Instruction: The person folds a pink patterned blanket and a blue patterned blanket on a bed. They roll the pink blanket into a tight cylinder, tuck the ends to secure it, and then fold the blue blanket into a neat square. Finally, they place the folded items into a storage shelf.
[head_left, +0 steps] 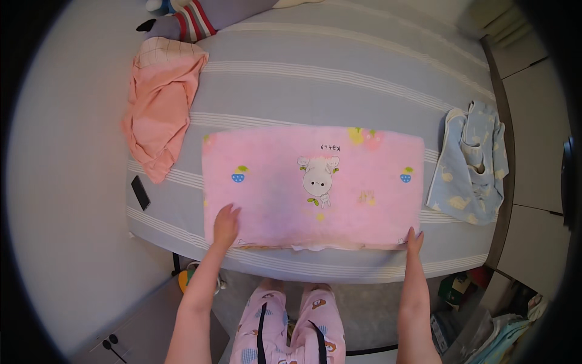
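Broadly, the bed [339, 103] fills most of the view, its pale stripes curving from side to side. On its near part lies the pink cloth [273, 182], flat, its long axis running left to right, roughly along the bed's near edge. Its lettering is upside down, so the print's top points toward the person. Well to the right sits the blue cloth [458, 158], loosely bunched; the peach cloth [160, 103] lies crumpled at far left, just below a grey toy [233, 9] cut off by the upper rim. The left hand [227, 225] rests on the near left part, loosely spread, covering a little of it. The right hand [415, 238] touches the near right corner, fingers extended; whether it pinches, I cannot tell. Smallest, a dark phone [140, 193] lies left of the pink cloth, apart from it.
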A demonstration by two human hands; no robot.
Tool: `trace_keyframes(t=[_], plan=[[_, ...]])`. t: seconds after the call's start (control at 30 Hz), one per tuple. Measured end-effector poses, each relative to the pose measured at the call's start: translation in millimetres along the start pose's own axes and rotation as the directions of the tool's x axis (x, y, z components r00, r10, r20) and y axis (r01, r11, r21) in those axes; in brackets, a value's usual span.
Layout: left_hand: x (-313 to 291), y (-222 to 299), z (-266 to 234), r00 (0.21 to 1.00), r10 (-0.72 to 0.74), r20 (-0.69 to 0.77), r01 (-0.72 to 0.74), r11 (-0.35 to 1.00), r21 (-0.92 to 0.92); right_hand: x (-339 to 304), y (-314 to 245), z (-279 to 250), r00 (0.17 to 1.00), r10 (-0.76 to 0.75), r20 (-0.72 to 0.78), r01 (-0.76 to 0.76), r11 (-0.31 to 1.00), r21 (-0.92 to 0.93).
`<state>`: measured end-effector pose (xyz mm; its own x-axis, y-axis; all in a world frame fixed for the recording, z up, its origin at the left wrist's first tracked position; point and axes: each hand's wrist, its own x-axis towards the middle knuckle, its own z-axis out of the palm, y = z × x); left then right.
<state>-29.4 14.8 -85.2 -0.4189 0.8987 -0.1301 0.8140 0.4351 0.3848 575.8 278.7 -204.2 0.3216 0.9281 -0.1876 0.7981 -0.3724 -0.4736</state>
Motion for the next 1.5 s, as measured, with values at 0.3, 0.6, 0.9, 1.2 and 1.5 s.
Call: trace_keyframes(t=[0.3, 0.6, 0.9, 1.2, 1.5], plan=[[4, 103, 98, 0.903, 0.416, 0.111, -0.415, 0.909, -0.033, -5, -93, -46, 0.757, 0.236, 0.61, -0.438, 0.876, 0.204], [-32, 44, 46, 0.988, -0.027, 0.149, 0.094, 0.88, -0.465, -139, -309, -63, 0.727, -0.258, 0.637, -0.225, 0.787, 0.575], [-49, -76, -5, 0.695, -0.535, 0.481, 0.472, -0.166, -0.866, -393, -410, 112, 0.132, -0.696, 0.705, 0.561, 0.639, 0.526], [-28, -68, 6, 0.762, -0.647, 0.045, 0.599, 0.675, -0.431, -334, -369, 122, 0.513, -0.791, 0.334, 0.791, 0.586, 0.174], [-46, -112, 33, 0.77, -0.561, -0.303, 0.517, 0.828, -0.219, -245, -291, 137, 0.728, 0.07, 0.682, -0.248, 0.954, 0.166]])
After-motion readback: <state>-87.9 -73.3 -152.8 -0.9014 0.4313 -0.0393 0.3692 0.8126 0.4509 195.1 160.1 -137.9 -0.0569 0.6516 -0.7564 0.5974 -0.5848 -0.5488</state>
